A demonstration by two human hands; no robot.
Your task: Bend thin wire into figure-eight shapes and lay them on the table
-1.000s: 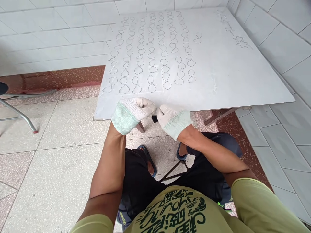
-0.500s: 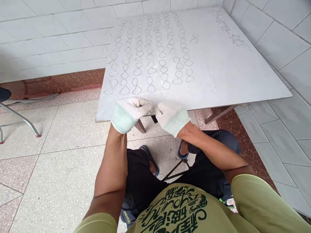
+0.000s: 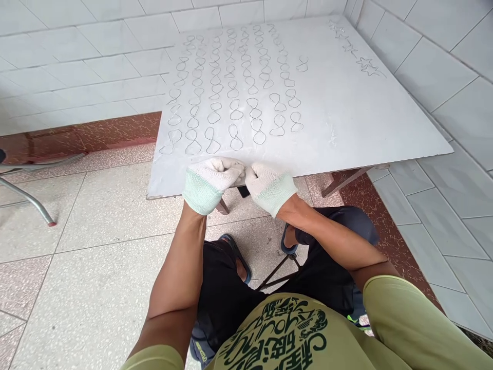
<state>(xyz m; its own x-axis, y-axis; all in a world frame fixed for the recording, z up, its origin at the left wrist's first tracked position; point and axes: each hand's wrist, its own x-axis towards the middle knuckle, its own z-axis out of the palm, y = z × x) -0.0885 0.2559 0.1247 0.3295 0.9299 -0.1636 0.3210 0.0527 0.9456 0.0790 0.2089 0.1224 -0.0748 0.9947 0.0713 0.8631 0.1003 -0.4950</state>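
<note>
"How are the hands sitting?"

"Both are wearing white gloves with green cuffs. The left hand (image 3: 213, 184) is curling closed, its thumb and fingertips bunching together and pointing right. The right hand (image 3: 271, 188) is curling closed too, its fingertips pointing left, so the two are meeting nearly tip to tip at the near edge of the board (image 3: 370, 121)."

"Are they gripping anything?"

"I cannot tell. Anything between the fingertips is too small to make out."

"And the loops (image 3: 258, 131)?"

"They are lying flat on the board, mostly on its left half, in columns that are running away from the person. Each is forming a thin figure eight."

"Which way are they pointing?"

"Most long axes are running roughly from the near edge toward the far wall (image 3: 200, 19). The one just beyond the gap between the hands is standing nearly straight along its column. The one at the near left corner is slanting, its far end leaning right. One loop is lying apart, to the right of the columns."

"Anything else there?"

"Some stars (image 3: 367, 67) are lying in a line beside the board's right edge, the line pointing at the far right corner."
</note>
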